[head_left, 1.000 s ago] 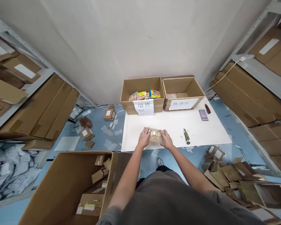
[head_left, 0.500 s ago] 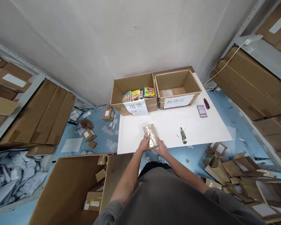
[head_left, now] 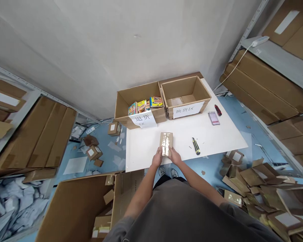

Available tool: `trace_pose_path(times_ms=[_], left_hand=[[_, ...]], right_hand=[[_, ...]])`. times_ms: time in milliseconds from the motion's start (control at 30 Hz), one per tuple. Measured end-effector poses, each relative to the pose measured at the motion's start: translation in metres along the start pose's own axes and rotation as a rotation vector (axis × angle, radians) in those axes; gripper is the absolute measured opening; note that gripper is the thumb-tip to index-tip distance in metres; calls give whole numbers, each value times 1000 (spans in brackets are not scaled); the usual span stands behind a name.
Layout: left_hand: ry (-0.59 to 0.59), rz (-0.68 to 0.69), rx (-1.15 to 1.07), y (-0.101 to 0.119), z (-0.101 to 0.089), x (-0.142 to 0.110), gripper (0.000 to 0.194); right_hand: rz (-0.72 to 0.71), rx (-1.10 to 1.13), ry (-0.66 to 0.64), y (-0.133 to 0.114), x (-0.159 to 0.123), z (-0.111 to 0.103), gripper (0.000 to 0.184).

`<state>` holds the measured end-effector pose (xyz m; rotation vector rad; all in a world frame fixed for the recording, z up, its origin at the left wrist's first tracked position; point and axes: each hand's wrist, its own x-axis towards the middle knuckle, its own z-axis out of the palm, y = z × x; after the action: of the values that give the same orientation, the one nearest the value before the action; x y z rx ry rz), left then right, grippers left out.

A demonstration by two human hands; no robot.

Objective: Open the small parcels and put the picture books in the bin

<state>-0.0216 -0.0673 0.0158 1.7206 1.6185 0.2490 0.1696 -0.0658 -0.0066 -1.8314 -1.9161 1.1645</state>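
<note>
A small cardboard box (head_left: 166,144) with shiny tape along its top is at the front edge of the white table (head_left: 141,151). My left hand (head_left: 157,157) grips its near left side, and my right hand (head_left: 175,156) grips its near right corner. Whether the box rests on the table or is slightly raised, I cannot tell. To the right of my hands lies a yellow and black utility knife (head_left: 196,146).
Two open cartons stand at the back: the left carton (head_left: 123,122) holds several colourful small boxes (head_left: 142,106). A red knife (head_left: 217,110) and a blurred pink item (head_left: 213,118) lie at the right. A large open carton (head_left: 75,201) stands front left; discarded boxes (head_left: 257,181) cover the floor at right.
The small box has turned from a slant to nearly straight. My left hand has slid from its top to its near left side. The view has shifted slightly.
</note>
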Motion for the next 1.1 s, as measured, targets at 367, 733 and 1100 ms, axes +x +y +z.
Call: trace_pose_path(times_ms=[367, 733, 1100], left_hand=[[244, -3, -219, 25, -52, 18, 66], [184, -145, -276, 27, -76, 69, 70], [-22, 287, -333, -14, -64, 9, 82]], right_hand=[[-134, 33, 150, -33, 25, -83, 47], [141, 58, 249, -74, 77, -71, 49], [-91, 132, 152, -52, -17, -39, 72]])
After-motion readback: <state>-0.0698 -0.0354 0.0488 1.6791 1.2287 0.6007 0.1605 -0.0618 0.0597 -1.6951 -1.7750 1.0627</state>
